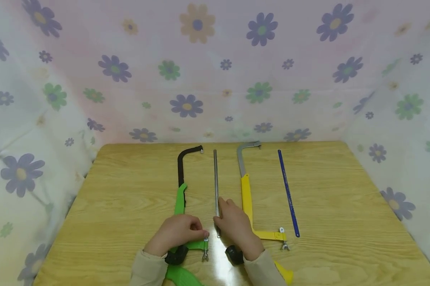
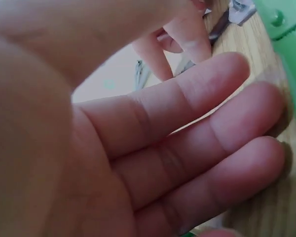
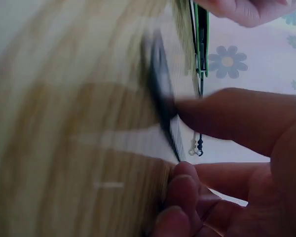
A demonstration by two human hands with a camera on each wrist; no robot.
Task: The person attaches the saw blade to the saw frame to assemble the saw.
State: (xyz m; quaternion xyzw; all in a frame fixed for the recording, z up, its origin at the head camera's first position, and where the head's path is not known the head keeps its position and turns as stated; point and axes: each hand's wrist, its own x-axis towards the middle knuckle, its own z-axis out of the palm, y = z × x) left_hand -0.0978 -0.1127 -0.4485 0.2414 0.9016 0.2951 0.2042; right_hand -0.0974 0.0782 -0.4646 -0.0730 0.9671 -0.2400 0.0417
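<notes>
Beside the green hacksaw [image 1: 179, 203] lies a slim, straight grey blade [image 1: 216, 178].

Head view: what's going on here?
A person's right hand pinches the grey blade, between a green saw frame and a yellow saw frame. The left hand is over the green saw frame, near its metal bolt. A blue blade lies on the table. Neither frame has a blade fitted.

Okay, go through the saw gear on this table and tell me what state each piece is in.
Green saw frame: no blade fitted
Yellow saw frame: no blade fitted
Gray blade: unmounted, pinched in the right grip
Blue blade: unmounted, lying on the table
Wing nuts: one on each frame
</notes>
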